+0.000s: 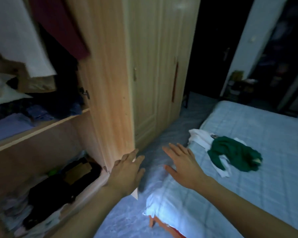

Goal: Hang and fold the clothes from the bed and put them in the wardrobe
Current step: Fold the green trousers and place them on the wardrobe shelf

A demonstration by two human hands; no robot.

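Observation:
A green garment [234, 152] lies crumpled on a white garment [200, 137] near the left side of the bed [258, 186], which has a pale blue cover. My right hand [182, 162] hovers open over the bed's left edge, short of the clothes. My left hand [127, 170] is open too, fingers spread, beside the lower corner of the open wardrobe [108, 93]. Inside the wardrobe hang a white garment [19, 40] and a dark red one [58, 24]. Folded clothes sit on its shelf [40, 127].
The wardrobe's lower compartment [46, 191] holds dark and pale clothes in a heap. Closed wardrobe doors [155, 74] stand beyond. A narrow strip of floor [124, 217] runs between wardrobe and bed. The far room is dark, with a small cluttered stand [239, 86].

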